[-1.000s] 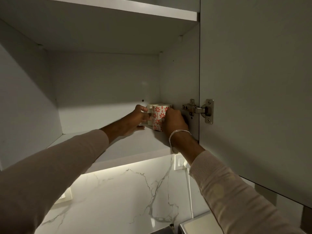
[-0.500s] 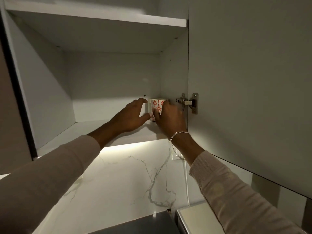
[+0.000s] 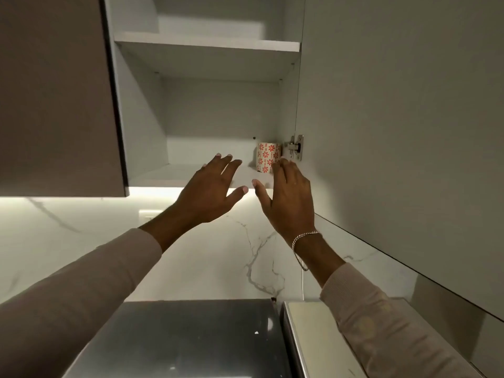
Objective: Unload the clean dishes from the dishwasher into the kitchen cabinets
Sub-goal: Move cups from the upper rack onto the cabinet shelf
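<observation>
Mug upright on shelf, just past right hand; left hand beside; both hands spread, empty

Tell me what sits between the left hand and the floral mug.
Only bare shelf between left hand and floral mug, seen in the head view.

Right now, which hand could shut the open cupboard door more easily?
Right, probably. The right hand is open and empty beside the open door, just below its hinge. The left hand, also open, is farther from the door, before the shelf. The flowered mug already stands on the shelf.
</observation>
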